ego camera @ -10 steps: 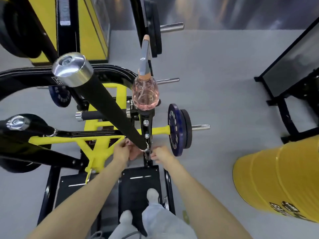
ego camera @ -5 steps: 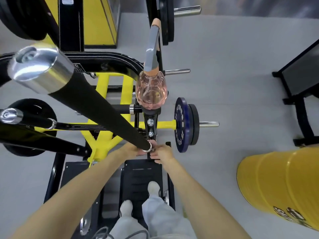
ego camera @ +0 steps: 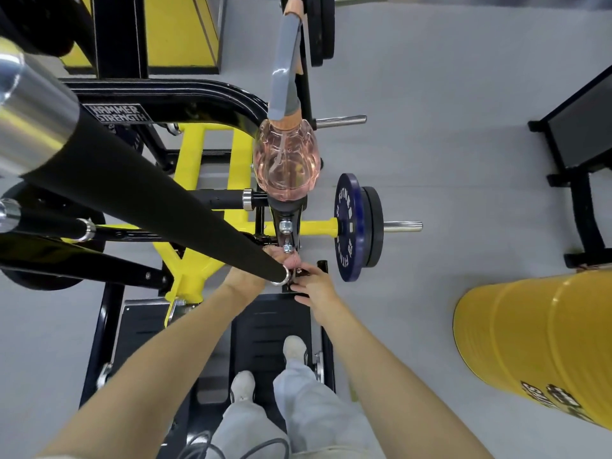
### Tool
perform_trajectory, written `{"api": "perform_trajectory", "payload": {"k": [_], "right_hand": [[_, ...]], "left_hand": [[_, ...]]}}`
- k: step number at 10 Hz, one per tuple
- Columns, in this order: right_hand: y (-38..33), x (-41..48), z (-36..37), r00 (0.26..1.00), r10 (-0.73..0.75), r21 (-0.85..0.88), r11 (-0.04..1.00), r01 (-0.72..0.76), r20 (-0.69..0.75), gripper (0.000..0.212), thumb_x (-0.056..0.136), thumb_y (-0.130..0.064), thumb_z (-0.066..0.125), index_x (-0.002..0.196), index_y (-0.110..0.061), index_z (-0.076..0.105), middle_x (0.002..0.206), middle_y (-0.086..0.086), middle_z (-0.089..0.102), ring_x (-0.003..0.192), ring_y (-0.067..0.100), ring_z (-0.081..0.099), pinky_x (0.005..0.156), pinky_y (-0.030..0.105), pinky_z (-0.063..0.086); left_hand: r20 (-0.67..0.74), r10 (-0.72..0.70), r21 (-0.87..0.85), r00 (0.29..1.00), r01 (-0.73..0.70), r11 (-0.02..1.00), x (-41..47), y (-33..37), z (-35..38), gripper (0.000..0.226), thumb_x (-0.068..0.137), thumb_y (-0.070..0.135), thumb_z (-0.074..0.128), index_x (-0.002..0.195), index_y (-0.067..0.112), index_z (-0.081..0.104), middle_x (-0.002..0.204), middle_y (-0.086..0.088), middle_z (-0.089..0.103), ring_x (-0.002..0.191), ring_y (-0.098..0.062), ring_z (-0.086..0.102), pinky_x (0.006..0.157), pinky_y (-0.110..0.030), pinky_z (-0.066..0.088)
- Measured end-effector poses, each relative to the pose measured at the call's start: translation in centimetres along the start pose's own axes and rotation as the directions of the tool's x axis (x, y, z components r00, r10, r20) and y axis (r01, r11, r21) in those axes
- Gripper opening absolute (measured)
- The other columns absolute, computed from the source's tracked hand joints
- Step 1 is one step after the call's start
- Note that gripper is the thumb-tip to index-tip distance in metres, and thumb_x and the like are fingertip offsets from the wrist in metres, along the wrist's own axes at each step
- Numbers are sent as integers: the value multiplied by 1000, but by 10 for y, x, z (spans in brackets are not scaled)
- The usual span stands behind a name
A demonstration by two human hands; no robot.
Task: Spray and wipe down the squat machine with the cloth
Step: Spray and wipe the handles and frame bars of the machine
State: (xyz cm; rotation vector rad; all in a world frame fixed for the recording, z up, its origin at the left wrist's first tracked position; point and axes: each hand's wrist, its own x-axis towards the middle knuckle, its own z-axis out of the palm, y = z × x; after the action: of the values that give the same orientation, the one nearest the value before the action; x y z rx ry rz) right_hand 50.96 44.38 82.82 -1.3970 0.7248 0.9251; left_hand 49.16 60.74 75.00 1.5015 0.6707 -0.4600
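spray bottle (ego camera: 286,160) | long axis vertical, standing upright | nozzle (ego camera: 292,6) points forward

Your L hand (ego camera: 248,277) sits mostly behind the black handle (ego camera: 159,200), so its fingers & grip can't be read. Only a pink scrap of cloth (ego camera: 293,260) shows beside it. Your R hand (ego camera: 314,286) meets hardware too small to tell if it's pinched. The handle's chrome cap is cut by the left edge and the spray bottle (ego camera: 286,160) nozzle by the top edge. The yellow drum (ego camera: 530,342) runs off-frame, its lettering blurred.
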Motion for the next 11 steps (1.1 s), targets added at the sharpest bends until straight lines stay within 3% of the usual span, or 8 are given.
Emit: {"api": "perform_trajectory", "payload": {"k": [1, 2, 3, 4, 6, 8, 10, 11], "right_hand": [[1, -3, -2, 1000, 15, 36, 999, -15, 11, 37, 95, -3, 45, 129, -15, 51, 118, 14, 64, 109, 28, 62, 77, 32, 48], [3, -5, 0, 1000, 21, 32, 999, -21, -1, 31, 94, 1, 44, 120, -14, 53, 104, 12, 64, 95, 27, 64, 75, 30, 49], [5, -2, 3, 993, 13, 37, 999, -9, -113, 31, 92, 5, 33, 106, -12, 55, 84, 13, 62, 64, 19, 57, 48, 22, 42], [7, 2, 3, 979, -30, 30, 999, 37, -199, 33, 89, 7, 31, 95, -11, 58, 76, 10, 60, 66, 22, 56, 51, 27, 48], [9, 1, 2, 966, -100, 2, 995, 104, -237, 27, 87, 2, 43, 77, -17, 59, 95, 12, 65, 86, 27, 60, 78, 36, 50], [9, -4, -2, 995, -72, 57, 995, 76, -68, 13, 97, -14, 49, 87, -18, 57, 94, 5, 62, 81, 18, 58, 63, 24, 41], [16, 4, -8, 998, -35, 49, 998, 37, -47, 33, 101, -22, 42, 133, -13, 47, 118, 10, 56, 120, 29, 53, 86, 35, 42], [16, 2, -17, 999, -19, 64, 998, 22, -45, 32, 102, -27, 39, 132, -17, 46, 118, 4, 52, 120, 27, 52, 101, 39, 39]], "left_hand": [[-33, 15, -113, 999, -19, 993, -59, 54, 28, 22, 99, -5, 38, 101, 7, 56, 87, -2, 59, 67, 6, 61, 61, -5, 46], [8, -61, -113, 998, 62, 992, -66, 47, 27, 21, 96, -7, 44, 106, 3, 59, 88, -5, 66, 82, -18, 66, 59, -19, 55], [50, -158, -150, 986, 163, 975, -78, 32, 15, 25, 95, -9, 41, 108, 2, 59, 102, -14, 67, 89, -23, 66, 69, -31, 56], [103, -234, -346, 967, 255, 903, -88, 27, 15, 27, 95, -10, 35, 99, 4, 57, 80, -7, 69, 65, -15, 67, 57, -27, 56], [41, -315, -630, 948, 269, 728, -61, 18, 40, 38, 93, -13, 27, 111, -1, 58, 97, -16, 70, 84, -22, 67, 69, -29, 57], [-9, -244, -756, 970, 153, 637, -42, 22, 52, 37, 94, 28, 58, 124, 7, 56, 112, -17, 65, 97, -25, 65, 78, -37, 59], [11, -124, -641, 992, 102, 761, -32, 48, 59, 10, 91, 20, 49, 84, 22, 57, 77, 1, 57, 69, -14, 59, 57, -26, 43], [-12, -147, -684, 989, 99, 723, -28, 45, 57, 14, 93, 24, 49, 95, 21, 62, 87, 0, 64, 80, -16, 64, 71, -31, 46]]}}
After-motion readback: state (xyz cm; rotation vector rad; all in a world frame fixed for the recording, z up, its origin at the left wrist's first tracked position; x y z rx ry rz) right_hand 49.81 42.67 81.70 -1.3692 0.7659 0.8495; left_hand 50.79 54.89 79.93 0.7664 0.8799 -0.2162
